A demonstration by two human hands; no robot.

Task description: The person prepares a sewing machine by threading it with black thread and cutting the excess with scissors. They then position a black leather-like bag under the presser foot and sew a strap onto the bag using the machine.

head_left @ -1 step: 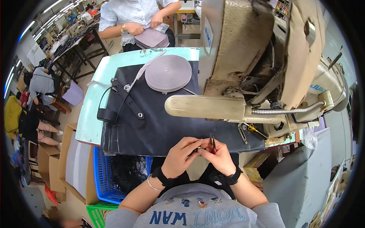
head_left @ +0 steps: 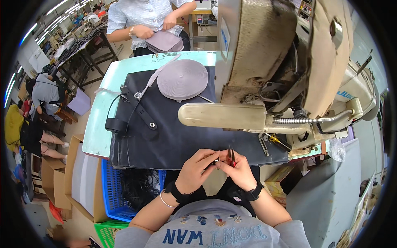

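Note:
My right hand point(head_left: 238, 173) is closed around small thread snips point(head_left: 232, 156) with red on the handle, their two blade tips pointing up and apart. Thumb and fingers of my left hand point(head_left: 194, 170) pinch a small dark piece point(head_left: 215, 162), mostly hidden by the fingers; its kind is too small to tell. The fingertips of both hands meet over my lap, just at the near edge of the black mat point(head_left: 173, 144). Beyond them extends the cream arm point(head_left: 223, 115) of an industrial sewing machine point(head_left: 256, 53).
A coil of grey webbing point(head_left: 182, 79) lies on the mat near a black strap-like piece point(head_left: 142, 109). To the right lies a yellow-handled screwdriver point(head_left: 280, 142). Below left stands a blue basket point(head_left: 111, 190) of black strips. Across the table another person holds a grey pouch point(head_left: 165, 41).

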